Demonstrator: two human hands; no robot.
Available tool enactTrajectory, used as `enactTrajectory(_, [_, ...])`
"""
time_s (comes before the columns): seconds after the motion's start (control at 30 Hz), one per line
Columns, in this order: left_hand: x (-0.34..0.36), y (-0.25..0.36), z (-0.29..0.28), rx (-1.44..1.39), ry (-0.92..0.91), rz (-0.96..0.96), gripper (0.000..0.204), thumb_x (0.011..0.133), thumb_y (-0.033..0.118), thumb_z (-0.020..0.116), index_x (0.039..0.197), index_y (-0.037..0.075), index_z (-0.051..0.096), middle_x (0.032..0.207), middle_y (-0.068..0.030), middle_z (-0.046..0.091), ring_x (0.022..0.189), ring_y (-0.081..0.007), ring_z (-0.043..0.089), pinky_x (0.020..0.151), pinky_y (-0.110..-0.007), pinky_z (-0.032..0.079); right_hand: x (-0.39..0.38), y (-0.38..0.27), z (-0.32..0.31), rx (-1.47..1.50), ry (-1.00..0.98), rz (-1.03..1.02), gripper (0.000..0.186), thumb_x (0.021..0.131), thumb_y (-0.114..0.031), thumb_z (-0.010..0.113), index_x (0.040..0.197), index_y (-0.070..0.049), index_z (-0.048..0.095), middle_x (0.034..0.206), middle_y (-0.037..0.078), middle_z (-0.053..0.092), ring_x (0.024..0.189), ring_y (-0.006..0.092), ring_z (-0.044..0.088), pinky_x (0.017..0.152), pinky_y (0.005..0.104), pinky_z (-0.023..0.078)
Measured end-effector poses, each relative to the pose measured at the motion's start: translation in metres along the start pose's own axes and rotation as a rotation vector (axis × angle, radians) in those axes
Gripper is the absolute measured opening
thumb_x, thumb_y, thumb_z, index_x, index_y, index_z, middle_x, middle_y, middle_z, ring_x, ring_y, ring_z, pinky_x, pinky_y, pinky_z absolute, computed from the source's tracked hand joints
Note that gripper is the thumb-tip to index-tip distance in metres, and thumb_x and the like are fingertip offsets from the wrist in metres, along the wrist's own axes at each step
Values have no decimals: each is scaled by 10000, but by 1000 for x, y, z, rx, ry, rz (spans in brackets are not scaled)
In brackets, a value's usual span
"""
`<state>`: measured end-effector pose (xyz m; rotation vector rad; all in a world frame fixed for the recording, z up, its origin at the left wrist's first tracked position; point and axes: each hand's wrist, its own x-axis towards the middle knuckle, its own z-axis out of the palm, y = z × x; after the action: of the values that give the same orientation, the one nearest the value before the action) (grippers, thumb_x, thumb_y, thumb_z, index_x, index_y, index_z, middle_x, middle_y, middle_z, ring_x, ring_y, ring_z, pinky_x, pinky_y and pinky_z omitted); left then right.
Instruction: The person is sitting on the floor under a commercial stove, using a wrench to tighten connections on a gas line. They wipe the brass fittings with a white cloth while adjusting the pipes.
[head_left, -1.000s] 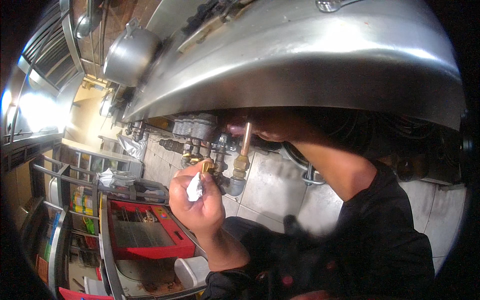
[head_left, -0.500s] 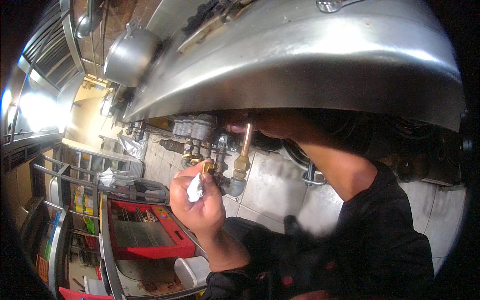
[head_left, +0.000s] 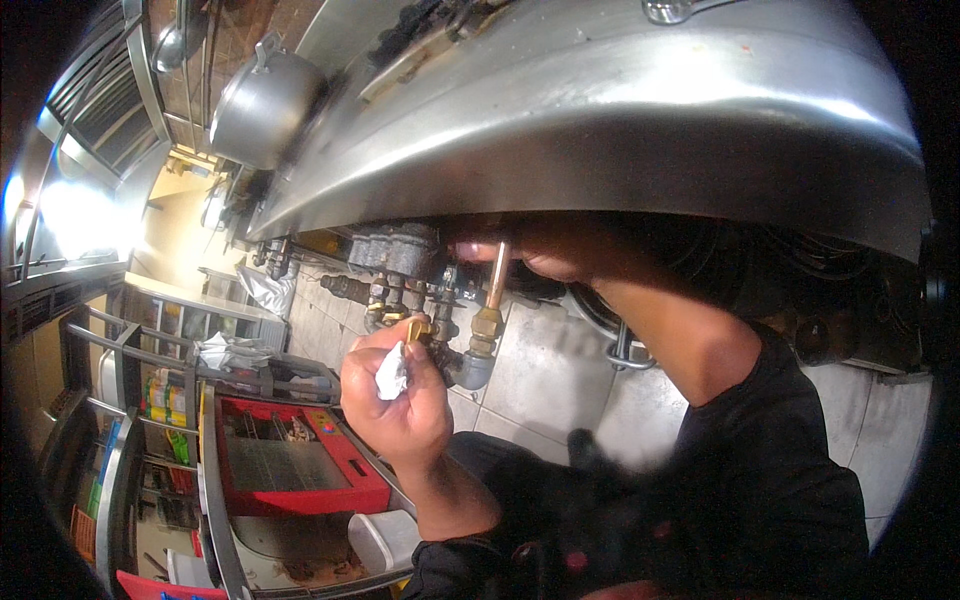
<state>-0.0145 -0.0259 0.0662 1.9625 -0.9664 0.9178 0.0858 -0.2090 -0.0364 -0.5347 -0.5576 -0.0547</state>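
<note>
My left hand [head_left: 400, 410] is closed, its thumb and forefinger pinching a small brass fitting [head_left: 418, 330] at the front of the pipework. A crumpled white wad [head_left: 392, 373], like paper or cloth, is tucked in the same hand. Beside it, a grey elbow joint [head_left: 470, 371] leads up through a brass hex nut [head_left: 486, 330] to an upright copper pipe [head_left: 497, 278]. My right hand [head_left: 540, 262] reaches under the steel counter edge, behind the copper pipe. Shadow and the pipe cover most of its fingers, and whatever it touches is hidden.
The bent steel counter front [head_left: 600, 180] overhangs both hands. A large lidded pot [head_left: 265, 110] stands at its far left. Grey valve bodies [head_left: 395, 250] hang under the edge. Left below are a metal rack, a red-framed appliance [head_left: 300, 460] and a white tub [head_left: 385, 540]. Tiled floor [head_left: 545, 375] lies beneath.
The right hand's fingers show a little more clearly behind the copper pipe. My left hand keeps its hold on the brass fitting. The view has shifted very slightly.
</note>
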Motion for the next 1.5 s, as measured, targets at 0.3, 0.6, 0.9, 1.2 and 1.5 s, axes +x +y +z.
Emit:
enactTrajectory(0.3, [0, 1, 0, 8, 7, 3, 161, 860, 51, 635, 825, -3, 487, 869, -173, 680, 721, -187, 624, 687, -285, 479, -4, -2, 25, -36, 61, 68, 219, 810, -83, 686, 1010, -28, 614, 909, 91, 634, 853, 188, 610, 807, 339, 504])
enactTrajectory(0.6, [0, 2, 1, -4, 1, -20, 155, 861, 46, 631, 825, -6, 490, 855, -171, 678, 715, -193, 625, 682, -289, 479, -12, -12, 40, -296, -92, 112, 260, 803, -78, 688, 1043, -9, 616, 944, 81, 635, 896, 171, 606, 837, 312, 491])
enactTrajectory(0.9, [0, 2, 1, 17, 0, -10, 147, 857, 37, 630, 827, -10, 494, 856, -172, 675, 720, -196, 621, 690, -295, 476, -4, -26, 18, -235, -165, -62, 301, 795, -118, 716, 1058, -3, 625, 987, 80, 641, 919, 191, 603, 855, 308, 478])
enactTrajectory(1.2, [0, -1, 2, 5, 0, 6, 173, 850, 31, 636, 812, -3, 471, 869, -176, 674, 738, -197, 620, 700, -294, 473, -7, -23, 20, -352, -120, -34, 298, 802, -115, 708, 1065, -2, 625, 999, 88, 644, 931, 197, 604, 866, 316, 476])
enactTrajectory(1.5, [-1, 2, 0, 14, 17, -26, 182, 846, 33, 645, 808, -2, 470, 858, -181, 673, 715, -204, 623, 685, -297, 478, -8, -22, 18, -377, -110, -34, 295, 810, -112, 700, 1072, 0, 624, 1010, 95, 646, 943, 204, 606, 877, 323, 474])
